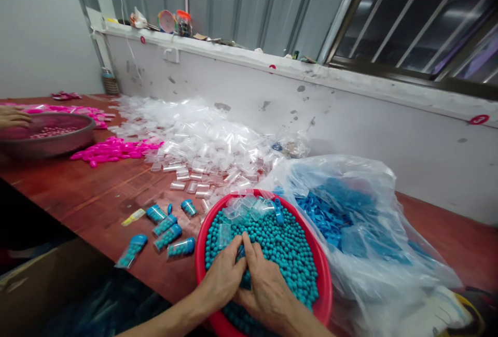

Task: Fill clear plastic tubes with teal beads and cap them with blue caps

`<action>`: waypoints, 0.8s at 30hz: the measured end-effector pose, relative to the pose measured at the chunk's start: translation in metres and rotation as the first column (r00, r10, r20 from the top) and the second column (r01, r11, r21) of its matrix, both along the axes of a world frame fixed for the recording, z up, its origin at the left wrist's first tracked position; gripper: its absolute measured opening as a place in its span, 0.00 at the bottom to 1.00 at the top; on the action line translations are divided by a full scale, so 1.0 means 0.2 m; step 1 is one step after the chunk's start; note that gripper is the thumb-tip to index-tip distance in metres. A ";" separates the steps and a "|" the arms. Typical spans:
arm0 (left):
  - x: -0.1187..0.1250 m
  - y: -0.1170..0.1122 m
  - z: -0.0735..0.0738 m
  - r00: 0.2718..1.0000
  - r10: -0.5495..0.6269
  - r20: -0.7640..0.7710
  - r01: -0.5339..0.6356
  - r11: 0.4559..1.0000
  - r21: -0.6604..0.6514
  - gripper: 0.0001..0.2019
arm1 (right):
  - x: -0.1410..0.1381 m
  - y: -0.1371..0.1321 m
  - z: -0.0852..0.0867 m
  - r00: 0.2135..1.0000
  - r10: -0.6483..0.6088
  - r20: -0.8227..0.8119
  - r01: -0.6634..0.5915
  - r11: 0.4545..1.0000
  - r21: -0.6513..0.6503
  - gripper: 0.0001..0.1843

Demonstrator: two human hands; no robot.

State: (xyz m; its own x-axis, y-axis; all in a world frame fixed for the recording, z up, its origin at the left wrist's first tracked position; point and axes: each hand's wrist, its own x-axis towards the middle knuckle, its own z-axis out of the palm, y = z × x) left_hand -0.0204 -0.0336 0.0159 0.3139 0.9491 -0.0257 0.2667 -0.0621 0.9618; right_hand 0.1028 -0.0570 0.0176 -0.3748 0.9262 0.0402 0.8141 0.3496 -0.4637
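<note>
Both hands meet over a red basin (324, 295) filled with small teal balls (295, 254). My left hand (222, 270) is closed, with its fingertips against those of my right hand (265, 279), which is closed too. A bit of dark blue shows between them, but what they hold is mostly hidden. Clear plastic tubes (249, 207) lie on the balls at the basin's far side, beside a blue cap (279, 211). Left of the basin, several tubes with blue caps and teal balls inside (168, 237) lie on the red table (93, 207).
A heap of clear tubes (210, 140) spreads behind the basin. On the right, an open plastic bag (373, 171) holds blue caps (327, 218). Pink pieces (116, 149) and a second basin (46, 145), with another person's hand (14, 117), are at the left.
</note>
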 end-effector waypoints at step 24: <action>-0.30 0.11 -0.03 0.920 0.226 -0.321 -0.050 0.879 0.474 0.16 | -0.04 0.30 -0.08 0.940 -0.091 -0.329 0.038 0.986 -0.164 0.30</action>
